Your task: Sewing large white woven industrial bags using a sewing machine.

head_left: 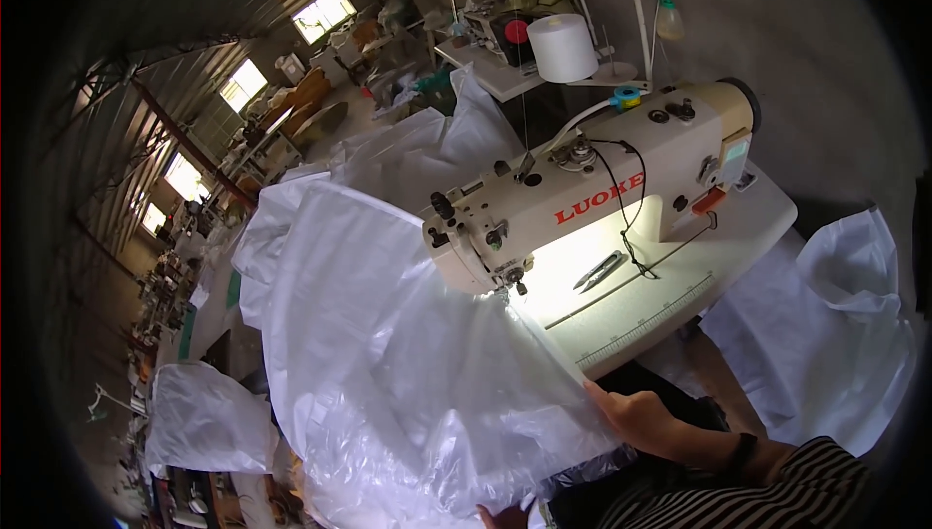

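A large sheet of thin, shiny white fabric (379, 335) spreads across the left of the sewing machine (592, 184) and drapes toward me. Its right edge passes beneath the lit needle area. My right hand (641, 420) pinches that edge near the front of the machine bed, thumb on top. Only a little of my left hand (505, 516) shows at the lower edge of the picture. Its fingers are closed on the near part of the fabric, by a clear, crinkled strip. Thread snips (600, 271) lie on the bed under the machine arm.
A white thread cone (563, 49) stands behind the machine. More white fabric (825, 325) hangs at the right, and a white bundle (209, 419) lies at the lower left. A dark cord (626, 209) dangles from the machine arm. Cluttered worktables recede to the far left.
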Available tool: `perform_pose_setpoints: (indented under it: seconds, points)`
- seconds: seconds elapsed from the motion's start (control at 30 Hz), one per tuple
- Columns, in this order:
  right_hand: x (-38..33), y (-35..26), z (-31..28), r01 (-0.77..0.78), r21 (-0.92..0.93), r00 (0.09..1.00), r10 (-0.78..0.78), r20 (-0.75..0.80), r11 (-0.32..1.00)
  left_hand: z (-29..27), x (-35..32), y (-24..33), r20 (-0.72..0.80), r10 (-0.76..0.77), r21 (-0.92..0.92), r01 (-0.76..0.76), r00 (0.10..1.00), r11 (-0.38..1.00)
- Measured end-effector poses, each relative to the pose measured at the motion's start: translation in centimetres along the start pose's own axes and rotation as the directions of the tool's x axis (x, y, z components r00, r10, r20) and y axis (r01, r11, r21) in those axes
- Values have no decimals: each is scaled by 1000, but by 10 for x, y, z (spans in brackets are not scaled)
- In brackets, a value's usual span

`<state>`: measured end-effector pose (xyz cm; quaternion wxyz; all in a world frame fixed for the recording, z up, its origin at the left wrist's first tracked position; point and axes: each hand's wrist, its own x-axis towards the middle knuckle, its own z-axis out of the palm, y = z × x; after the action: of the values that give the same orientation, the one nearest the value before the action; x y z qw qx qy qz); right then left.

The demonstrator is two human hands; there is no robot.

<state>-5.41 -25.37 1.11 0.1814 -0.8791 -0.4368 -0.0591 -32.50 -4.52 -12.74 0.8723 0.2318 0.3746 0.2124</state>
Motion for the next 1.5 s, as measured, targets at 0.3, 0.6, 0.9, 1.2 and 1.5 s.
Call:
perform_pose_setpoints:
  seconds: [0.3,0.6,0.9,1.2,1.5]
  points:
    - [11,-34,4,191,-111,968,-169,188,975,6,10,205,715,691,692,32,105,-721]
    - [95,-19,31,35,-251,999,-30,24,967,48,110,228,113,935,721,-675,335,155]
    - [169,11,55,-80,-162,995,88,45,984,143,145,222,60,683,219,-677,728,702]
    - [140,29,32,-54,189,998,51,21,980,154,65,126,275,395,729,-458,877,508]
    - [141,33,-2,34,206,994,-55,97,978,279,85,93,914,-45,212,-568,403,-795]
